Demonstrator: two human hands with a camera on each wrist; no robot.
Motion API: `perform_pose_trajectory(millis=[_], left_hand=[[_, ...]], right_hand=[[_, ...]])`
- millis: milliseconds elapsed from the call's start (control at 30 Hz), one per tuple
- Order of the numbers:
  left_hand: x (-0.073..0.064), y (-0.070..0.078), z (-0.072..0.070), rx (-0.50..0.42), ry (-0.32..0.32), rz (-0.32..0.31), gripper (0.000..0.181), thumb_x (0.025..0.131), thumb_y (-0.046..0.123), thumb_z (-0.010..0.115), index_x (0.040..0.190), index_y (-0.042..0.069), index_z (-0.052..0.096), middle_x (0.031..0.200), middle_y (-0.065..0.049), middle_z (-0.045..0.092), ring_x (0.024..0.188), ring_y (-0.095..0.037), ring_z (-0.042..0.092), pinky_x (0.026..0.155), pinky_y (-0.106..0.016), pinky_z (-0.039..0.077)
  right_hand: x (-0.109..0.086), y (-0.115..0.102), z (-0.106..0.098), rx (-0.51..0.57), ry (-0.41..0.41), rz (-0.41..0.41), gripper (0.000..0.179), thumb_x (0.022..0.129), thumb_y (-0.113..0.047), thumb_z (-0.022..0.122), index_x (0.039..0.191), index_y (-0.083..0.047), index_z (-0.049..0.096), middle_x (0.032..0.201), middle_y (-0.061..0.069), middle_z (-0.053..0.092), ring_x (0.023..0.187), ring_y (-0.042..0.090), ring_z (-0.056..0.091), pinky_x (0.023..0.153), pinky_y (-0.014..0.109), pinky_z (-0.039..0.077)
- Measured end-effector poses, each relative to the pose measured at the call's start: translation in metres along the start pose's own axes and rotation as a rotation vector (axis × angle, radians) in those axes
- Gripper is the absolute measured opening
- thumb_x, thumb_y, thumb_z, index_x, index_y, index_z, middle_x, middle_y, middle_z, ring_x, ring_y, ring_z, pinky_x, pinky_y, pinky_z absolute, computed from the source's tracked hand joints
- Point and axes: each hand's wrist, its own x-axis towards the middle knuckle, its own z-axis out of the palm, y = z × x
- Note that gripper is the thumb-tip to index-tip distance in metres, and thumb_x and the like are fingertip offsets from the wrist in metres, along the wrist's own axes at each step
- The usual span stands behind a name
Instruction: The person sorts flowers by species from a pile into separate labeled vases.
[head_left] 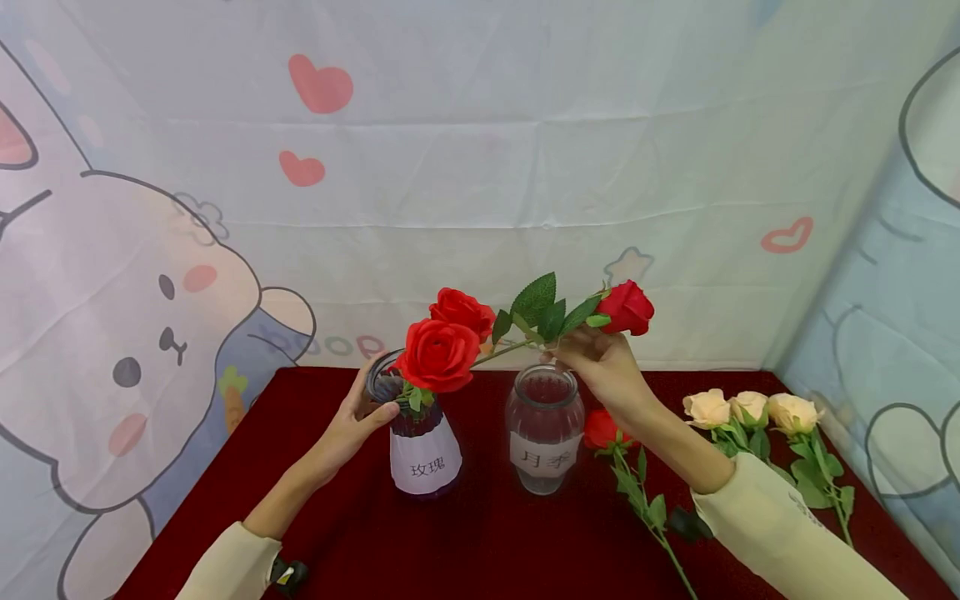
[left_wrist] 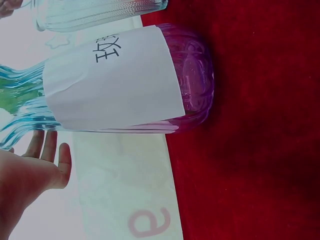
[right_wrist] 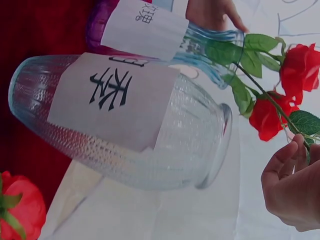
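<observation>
My left hand point(head_left: 347, 427) grips the flared neck of a purple-blue glass vase point(left_wrist: 192, 75), thumb at the front of its rim. A white paper label point(head_left: 426, 461) wraps this vase. Two open red roses point(head_left: 441, 354) stand in it, leaning right. Between thumb and fingertips, my right hand point(right_wrist: 295, 185) pinches the stem of a darker red rose point(head_left: 627, 307), high over a clear glass jar point(head_left: 545, 417). This rose lies tilted, bloom to the right and leaves point(head_left: 536, 302) above the stem. Its stem slants down left to the purple vase's mouth, as the right wrist view shows.
The clear jar, also labelled, stands right of the vase. Another red rose point(head_left: 604, 431) lies beside it, its stem toward the front. Several cream roses point(head_left: 750, 408) lie at the right on the dark red cloth point(head_left: 337, 533). A printed curtain point(head_left: 480, 167) hangs behind.
</observation>
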Motion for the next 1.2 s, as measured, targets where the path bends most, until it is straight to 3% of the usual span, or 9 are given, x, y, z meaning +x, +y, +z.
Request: perform_pose_trajectory(millis=[133,300,400,533,667,900,1100,1200], left_hand=[[0.0,-0.001,0.0,0.002,0.001,-0.003,0.072,0.107,0.017,0.051,0.164,0.036,0.011,0.165,-0.011,0.029,0.145,-0.029,0.039,0.113,-0.059,0.037],[-0.001,-0.001,-0.003,-0.003,0.002,-0.001,0.072,0.107,0.017,0.051,0.164,0.036,0.011,0.165,-0.01,0.027,0.139,-0.007,0.044,0.108,-0.031,0.045],[-0.001,0.0,-0.003,-0.001,-0.004,-0.001,0.072,0.107,0.017,0.051,0.164,0.035,0.01,0.166,-0.011,0.026,0.137,-0.002,0.044,0.104,-0.022,0.044],[-0.003,0.002,-0.006,0.023,0.006,-0.013,0.072,0.107,0.017,0.051,0.164,0.036,0.011,0.166,-0.01,0.027,0.139,-0.007,0.042,0.106,-0.025,0.043],[-0.005,0.003,-0.007,0.035,0.014,-0.022,0.072,0.107,0.017,0.051,0.164,0.036,0.011,0.165,-0.01,0.027,0.139,-0.007,0.042,0.108,-0.031,0.043],[-0.002,0.001,-0.002,0.001,-0.001,-0.006,0.073,0.107,0.017,0.051,0.164,0.034,0.009,0.167,-0.01,0.023,0.14,-0.014,0.04,0.114,-0.06,0.035],[0.0,-0.001,0.001,-0.002,0.003,-0.008,0.073,0.107,0.017,0.051,0.164,0.034,0.009,0.166,-0.012,0.025,0.141,-0.02,0.04,0.114,-0.062,0.034],[0.001,-0.002,0.002,0.0,0.004,-0.005,0.073,0.107,0.017,0.051,0.164,0.033,0.008,0.166,-0.013,0.025,0.142,-0.028,0.039,0.113,-0.062,0.034]], right_hand=[[0.002,0.002,0.009,-0.033,-0.002,0.009,0.017,0.098,-0.007,0.061,0.114,-0.004,0.068,0.093,-0.016,0.074,0.09,0.009,0.071,0.085,0.028,0.056],[0.006,0.004,0.021,-0.044,-0.011,-0.026,0.02,0.099,-0.007,0.061,0.114,0.006,0.066,0.09,-0.013,0.074,0.088,0.01,0.071,0.085,0.028,0.057],[0.009,0.004,0.027,-0.057,-0.011,-0.047,0.021,0.098,-0.007,0.062,0.114,0.006,0.066,0.087,-0.01,0.072,0.085,0.012,0.068,0.081,0.028,0.055],[0.012,0.004,0.037,-0.096,-0.017,-0.019,0.02,0.098,-0.015,0.065,0.111,0.0,0.069,0.084,-0.003,0.072,0.085,0.02,0.064,0.079,0.032,0.053],[0.014,0.004,0.048,-0.144,-0.028,-0.017,0.025,0.098,-0.02,0.067,0.117,-0.004,0.071,0.093,0.007,0.075,0.09,0.021,0.068,0.083,0.035,0.056],[0.02,0.007,0.064,-0.157,-0.046,-0.103,0.024,0.096,-0.013,0.07,0.117,-0.001,0.07,0.102,0.019,0.074,0.081,0.014,0.07,0.072,0.031,0.057],[0.023,0.015,0.076,-0.153,-0.104,-0.168,0.032,0.094,-0.005,0.071,0.124,0.001,0.061,0.102,0.024,0.072,0.082,0.032,0.071,0.069,0.028,0.057],[0.024,0.02,0.082,-0.153,-0.112,-0.215,0.036,0.094,-0.002,0.07,0.127,0.003,0.059,0.103,0.026,0.071,0.082,0.032,0.07,0.071,0.026,0.058]])
